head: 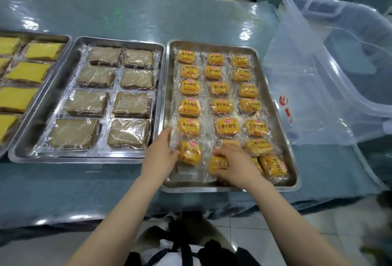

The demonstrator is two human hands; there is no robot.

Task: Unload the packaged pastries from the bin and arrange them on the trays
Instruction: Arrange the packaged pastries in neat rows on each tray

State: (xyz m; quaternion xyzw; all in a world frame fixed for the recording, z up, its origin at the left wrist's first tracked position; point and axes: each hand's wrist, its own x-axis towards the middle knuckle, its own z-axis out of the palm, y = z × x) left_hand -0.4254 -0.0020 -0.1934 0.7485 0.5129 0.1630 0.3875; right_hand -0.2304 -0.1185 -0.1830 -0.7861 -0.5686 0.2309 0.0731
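Left hand (162, 153) touching bread pack (190, 151), right hand (234, 162) gripping neighbouring pack (217, 165)

Three rectangular trays of brushed silver metal: right tray (167, 104), middle tray (70, 68), left tray (63, 37), dull sheen, faintly scuffed. Small orange-yellow bread buns in clear crinkled plastic wrappers (222, 106), glossy, catching highlights. Flat brown cake slabs in smooth transparent film (131, 79), shiny. Yellow-topped cake slabs (27, 72), matt-looking under thin clear wrap. Large translucent plastic storage bin (331, 70), smooth, semi-gloss, with paper-like red-and-white stickers (286, 106). Teal cloth-covered table under a clear glossy plastic sheet (127, 15), rippled with reflections. Pale floor tiles (265, 234), smooth.
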